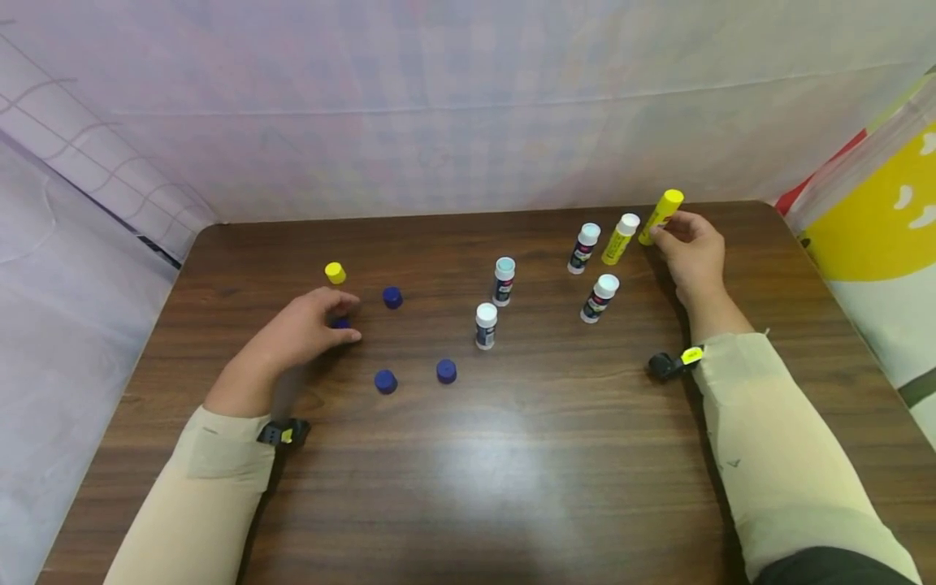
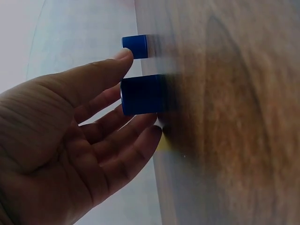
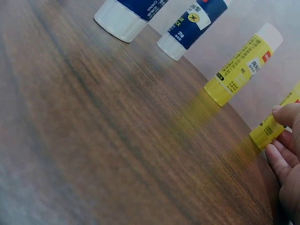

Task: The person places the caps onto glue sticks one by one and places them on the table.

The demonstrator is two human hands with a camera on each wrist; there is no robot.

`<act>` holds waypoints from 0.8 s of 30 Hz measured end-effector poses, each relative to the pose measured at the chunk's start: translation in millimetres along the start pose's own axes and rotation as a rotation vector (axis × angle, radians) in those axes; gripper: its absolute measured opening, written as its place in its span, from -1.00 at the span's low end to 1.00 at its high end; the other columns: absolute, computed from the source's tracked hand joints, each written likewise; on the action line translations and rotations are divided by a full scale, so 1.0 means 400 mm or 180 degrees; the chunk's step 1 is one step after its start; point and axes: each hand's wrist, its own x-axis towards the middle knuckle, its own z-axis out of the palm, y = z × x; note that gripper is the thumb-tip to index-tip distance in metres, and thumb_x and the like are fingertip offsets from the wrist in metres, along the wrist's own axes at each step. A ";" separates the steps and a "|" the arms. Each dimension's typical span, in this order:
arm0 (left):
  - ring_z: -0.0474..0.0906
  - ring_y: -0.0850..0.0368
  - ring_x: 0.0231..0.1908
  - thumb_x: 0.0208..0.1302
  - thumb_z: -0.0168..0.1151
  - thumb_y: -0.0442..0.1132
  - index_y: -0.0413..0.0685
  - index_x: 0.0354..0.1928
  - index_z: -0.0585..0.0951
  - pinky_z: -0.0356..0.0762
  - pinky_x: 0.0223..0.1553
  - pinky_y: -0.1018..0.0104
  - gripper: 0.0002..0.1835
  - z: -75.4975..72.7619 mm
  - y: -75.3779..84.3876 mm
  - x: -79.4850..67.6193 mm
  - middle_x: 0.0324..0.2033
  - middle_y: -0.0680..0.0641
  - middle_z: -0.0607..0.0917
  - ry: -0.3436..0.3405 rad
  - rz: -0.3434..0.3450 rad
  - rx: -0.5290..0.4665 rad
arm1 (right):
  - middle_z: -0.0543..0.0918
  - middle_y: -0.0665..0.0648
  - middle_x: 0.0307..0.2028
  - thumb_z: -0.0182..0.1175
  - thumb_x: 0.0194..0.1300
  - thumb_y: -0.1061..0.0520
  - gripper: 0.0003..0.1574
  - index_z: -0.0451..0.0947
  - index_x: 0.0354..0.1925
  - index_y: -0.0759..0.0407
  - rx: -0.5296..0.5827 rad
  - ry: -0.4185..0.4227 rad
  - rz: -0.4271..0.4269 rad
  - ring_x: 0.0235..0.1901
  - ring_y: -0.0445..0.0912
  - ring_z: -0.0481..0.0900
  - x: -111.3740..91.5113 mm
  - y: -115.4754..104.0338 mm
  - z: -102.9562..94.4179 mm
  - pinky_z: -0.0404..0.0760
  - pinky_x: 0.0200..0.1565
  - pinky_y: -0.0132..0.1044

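In the head view my left hand (image 1: 307, 325) is at the left of the table, thumb and fingers spread around a blue cap (image 2: 141, 95). The cap stands on the wood between them, with a gap showing on the thumb side in the head view. At the far right, my right hand (image 1: 696, 252) pinches a capped yellow glue stick (image 1: 667, 206) low on its body, upright with a slight tilt. Next to it stands a yellow glue stick without its cap (image 1: 617, 245), white top showing. A yellow cap (image 1: 335, 273) lies beyond my left hand.
Several uncapped blue glue sticks stand mid-table and right, among them one glue stick (image 1: 503, 283) and another (image 1: 582, 250). More blue caps lie near my left hand: one cap (image 1: 392, 297) behind, another (image 1: 385, 381) in front. A pale cloth (image 1: 439, 162) hangs behind the table.
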 end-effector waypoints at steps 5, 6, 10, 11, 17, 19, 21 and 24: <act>0.50 -0.28 0.31 0.44 0.34 -0.23 -0.24 0.36 0.52 0.46 0.36 -0.23 -0.48 0.001 0.002 -0.002 0.28 -0.31 0.59 -0.0027 -0.0017 0.0038 | 0.61 -0.24 -0.05 0.35 0.41 0.02 -0.44 0.54 0.31 0.10 0.0052 -0.0002 -0.0017 0.01 -0.31 0.55 -0.001 0.001 0.000 0.60 -0.01 -0.56; 0.51 -0.28 0.30 0.44 0.34 -0.24 -0.24 0.34 0.53 0.47 0.35 -0.23 -0.51 0.002 0.001 -0.002 0.26 -0.31 0.59 -0.0028 -0.0019 0.0053 | 0.60 -0.24 -0.05 0.35 0.42 0.02 -0.44 0.54 0.31 0.10 0.0052 -0.0001 -0.0020 0.01 -0.32 0.54 -0.002 0.001 0.000 0.60 -0.01 -0.56; 0.56 -0.25 0.21 0.43 0.35 -0.24 -0.24 0.19 0.62 0.52 0.28 -0.21 -0.63 0.001 -0.001 -0.001 0.17 -0.31 0.64 -0.0013 -0.0020 0.0103 | 0.60 -0.23 -0.04 0.35 0.42 0.01 -0.44 0.54 0.31 0.10 0.0032 0.0004 -0.0020 0.01 -0.31 0.54 -0.004 -0.001 -0.001 0.60 0.01 -0.55; 0.58 -0.24 0.17 0.43 0.36 -0.23 -0.23 0.14 0.63 0.54 0.25 -0.20 -0.66 0.001 -0.001 -0.001 0.14 -0.31 0.65 -0.0011 -0.0023 0.0114 | 0.60 -0.23 -0.03 0.35 0.42 0.00 -0.44 0.54 0.31 0.10 0.0023 0.0007 -0.0017 0.02 -0.31 0.54 -0.004 -0.002 -0.001 0.60 0.02 -0.54; 0.60 -0.14 0.01 0.42 0.38 -0.16 -0.20 0.04 0.65 0.58 0.12 -0.14 -0.71 -0.003 0.002 -0.003 0.04 -0.26 0.68 -0.0001 -0.0102 0.0113 | 0.60 -0.23 -0.05 0.35 0.42 0.00 -0.44 0.54 0.31 0.10 0.0027 0.0019 -0.0031 0.01 -0.31 0.54 -0.004 -0.003 -0.002 0.59 0.01 -0.54; 0.60 -0.12 -0.02 0.42 0.38 -0.15 -0.19 0.04 0.65 0.58 0.09 -0.12 -0.70 -0.003 0.001 -0.003 0.02 -0.24 0.69 0.0001 -0.0117 0.0100 | 0.60 -0.23 -0.06 0.36 0.42 0.01 -0.45 0.55 0.30 0.10 0.0032 0.0025 -0.0040 0.00 -0.31 0.54 -0.004 -0.002 -0.001 0.59 0.00 -0.54; 0.61 -0.11 -0.04 0.42 0.38 -0.14 -0.18 0.04 0.65 0.59 0.08 -0.10 -0.70 -0.003 0.000 -0.003 -0.01 -0.23 0.71 0.0004 -0.0132 0.0088 | 0.60 -0.24 -0.06 0.36 0.42 0.02 -0.45 0.55 0.29 0.10 0.0035 0.0029 -0.0043 0.00 -0.32 0.53 -0.004 -0.002 -0.001 0.59 0.00 -0.55; 0.62 -0.11 -0.05 0.41 0.38 -0.13 -0.19 0.04 0.66 0.60 0.07 -0.10 -0.68 -0.001 -0.006 -0.002 -0.03 -0.22 0.72 0.0004 -0.0127 0.0079 | 0.60 -0.23 -0.06 0.36 0.41 0.02 -0.45 0.55 0.29 0.10 0.0041 0.0034 -0.0035 0.00 -0.31 0.54 -0.006 -0.002 -0.001 0.60 -0.01 -0.56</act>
